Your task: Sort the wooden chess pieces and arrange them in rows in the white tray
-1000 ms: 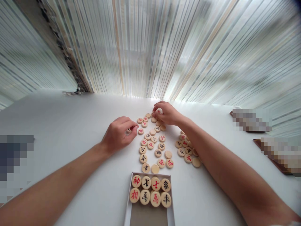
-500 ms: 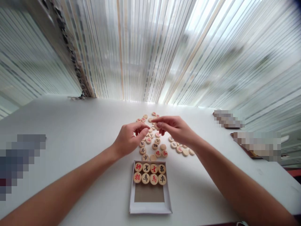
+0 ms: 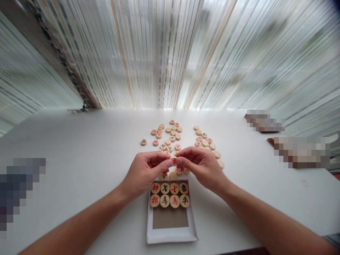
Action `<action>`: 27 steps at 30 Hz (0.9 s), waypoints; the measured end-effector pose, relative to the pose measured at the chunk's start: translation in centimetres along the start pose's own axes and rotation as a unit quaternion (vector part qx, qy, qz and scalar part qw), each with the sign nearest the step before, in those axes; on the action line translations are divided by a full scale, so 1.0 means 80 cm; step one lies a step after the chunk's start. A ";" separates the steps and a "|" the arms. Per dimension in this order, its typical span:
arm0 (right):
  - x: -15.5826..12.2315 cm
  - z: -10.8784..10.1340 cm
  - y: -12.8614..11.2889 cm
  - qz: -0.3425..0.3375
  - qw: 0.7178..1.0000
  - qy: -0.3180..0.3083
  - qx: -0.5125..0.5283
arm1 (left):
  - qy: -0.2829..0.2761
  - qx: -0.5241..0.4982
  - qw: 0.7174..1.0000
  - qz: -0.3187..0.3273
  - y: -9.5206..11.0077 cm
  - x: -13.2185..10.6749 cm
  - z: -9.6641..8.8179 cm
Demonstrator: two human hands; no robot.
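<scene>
Between the fingertips of my left hand (image 3: 148,168) and my right hand (image 3: 203,165) is a round wooden Chinese chess piece (image 3: 174,161) with a red character facing me. Both hands pinch it by its edges, just beyond the far rim of a shallow white box (image 3: 172,238). Inside the box, two rows of chess pieces (image 3: 165,201) lie face up at the far end, with red and black characters. The brown bottom of the box shows at the near end. Under and behind my hands, loose chess pieces (image 3: 174,132) are scattered, some partly hidden by my fingers.
More loose pieces (image 3: 205,143) lie to the right on the white table (image 3: 101,141). Two blurred-out objects (image 3: 302,152) rest near the right edge. A striped string curtain (image 3: 159,63) hangs along the far side. A pixelated dark shape (image 3: 20,191) is at the left.
Both hands have come nearer to the box and together. The piece is now held between them with its red character showing. The view has shifted slightly.
</scene>
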State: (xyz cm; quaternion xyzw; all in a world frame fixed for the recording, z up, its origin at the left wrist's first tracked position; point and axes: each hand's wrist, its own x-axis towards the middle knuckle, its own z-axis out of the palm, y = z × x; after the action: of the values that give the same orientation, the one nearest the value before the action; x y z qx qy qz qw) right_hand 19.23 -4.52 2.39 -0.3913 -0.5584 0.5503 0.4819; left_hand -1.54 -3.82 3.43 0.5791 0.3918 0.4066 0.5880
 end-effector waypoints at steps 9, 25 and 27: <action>-0.009 0.008 -0.007 0.027 0.999 0.032 0.021 | 0.021 0.030 0.999 0.027 -0.009 -0.001 -0.002; -0.014 0.016 -0.009 0.025 0.999 0.044 0.012 | 0.045 0.131 0.986 0.090 -0.008 -0.008 0.003; -0.014 0.016 -0.010 0.030 0.998 0.047 0.014 | 0.043 0.134 0.986 0.094 -0.007 -0.009 0.003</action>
State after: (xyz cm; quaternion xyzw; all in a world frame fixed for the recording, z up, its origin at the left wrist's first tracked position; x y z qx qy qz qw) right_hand 18.30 -5.96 3.12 -0.4267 -0.5156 0.5530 0.4963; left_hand -1.52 -4.56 2.89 0.6688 0.4116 0.4285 0.4468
